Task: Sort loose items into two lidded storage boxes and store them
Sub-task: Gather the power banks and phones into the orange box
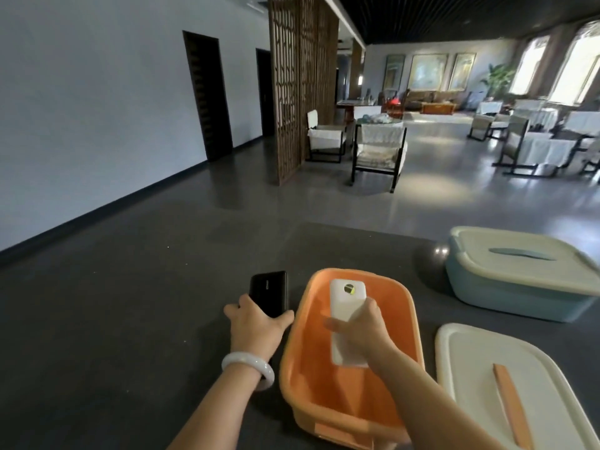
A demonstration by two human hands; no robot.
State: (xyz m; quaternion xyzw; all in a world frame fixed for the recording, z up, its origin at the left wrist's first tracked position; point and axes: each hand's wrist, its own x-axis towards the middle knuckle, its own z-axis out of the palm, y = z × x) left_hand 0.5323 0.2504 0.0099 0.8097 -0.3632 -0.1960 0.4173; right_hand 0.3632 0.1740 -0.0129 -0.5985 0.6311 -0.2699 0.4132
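"Where are the hands?"

"My left hand (256,323) is curled round the black device (269,292), low over the dark tabletop (130,319), just left of the orange box (292,368). My right hand (360,323) grips the white power bank (345,306) over that open box."

"The lids?"

"I see a white lid (480,362) lying just right of it. The blue box (506,287) beyond is covered."
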